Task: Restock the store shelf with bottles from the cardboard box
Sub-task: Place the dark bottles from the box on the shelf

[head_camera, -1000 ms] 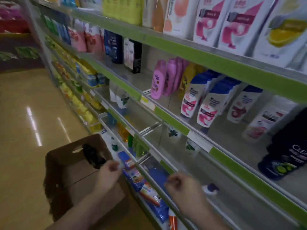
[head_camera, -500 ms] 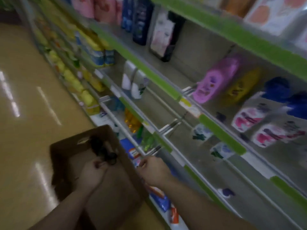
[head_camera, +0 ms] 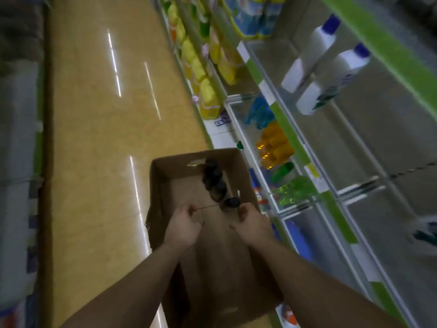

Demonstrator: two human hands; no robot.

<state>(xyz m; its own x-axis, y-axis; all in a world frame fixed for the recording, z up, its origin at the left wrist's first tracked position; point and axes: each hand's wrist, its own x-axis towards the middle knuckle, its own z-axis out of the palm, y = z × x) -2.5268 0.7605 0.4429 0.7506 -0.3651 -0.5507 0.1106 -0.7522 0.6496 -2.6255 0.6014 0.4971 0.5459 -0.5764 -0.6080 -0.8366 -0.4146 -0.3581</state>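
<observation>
Glossy tan floor (head_camera: pixel 94 138) — light streaks; yellow packs (head_camera: pixel 208 95) lined along aisle edge.

The only camera rides on my head and looks forward and steeply down along the store shelf (head_camera: pixel 287 131). Its wide view is tilted: the floor (head_camera: pixel 94 138) runs up the left and the shelf slants across the right. My arms (head_camera: pixel 132 287) enter from the bottom edge, and the cardboard box (head_camera: pixel 165 185) sits close, just below centre.
</observation>
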